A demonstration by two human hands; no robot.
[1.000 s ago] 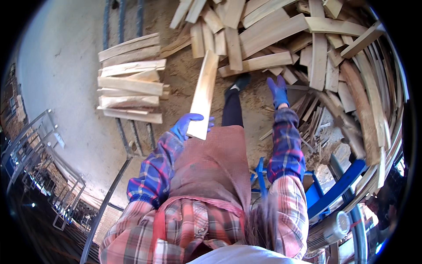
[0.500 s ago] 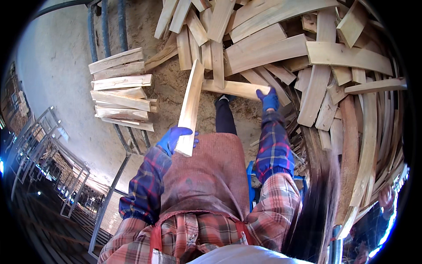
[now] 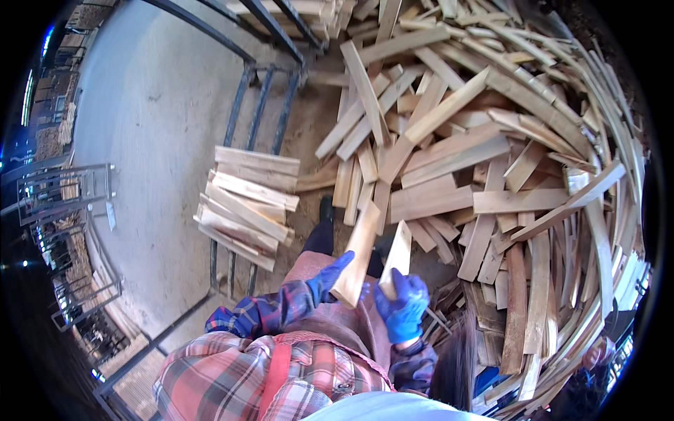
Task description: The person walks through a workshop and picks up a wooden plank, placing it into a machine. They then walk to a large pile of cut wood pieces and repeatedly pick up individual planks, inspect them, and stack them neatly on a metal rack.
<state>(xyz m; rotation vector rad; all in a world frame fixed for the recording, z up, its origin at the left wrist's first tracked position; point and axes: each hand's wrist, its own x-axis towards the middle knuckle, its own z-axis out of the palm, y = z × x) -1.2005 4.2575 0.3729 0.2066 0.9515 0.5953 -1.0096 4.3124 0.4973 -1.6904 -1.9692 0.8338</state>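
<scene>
Before me, the left hand [image 3: 338, 274] clasps a pale board [image 3: 359, 254], the right hand [image 3: 404, 306] a second board [image 3: 398, 254], each by its near end, apparently leaving far ends free.

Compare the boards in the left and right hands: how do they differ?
The left board shows more length; the right board looks shorter. The left board's lower end is in plain view; the right hand covers part of the right board's lower end. Both are pale wood, their far ends pointing up the picture.
</scene>
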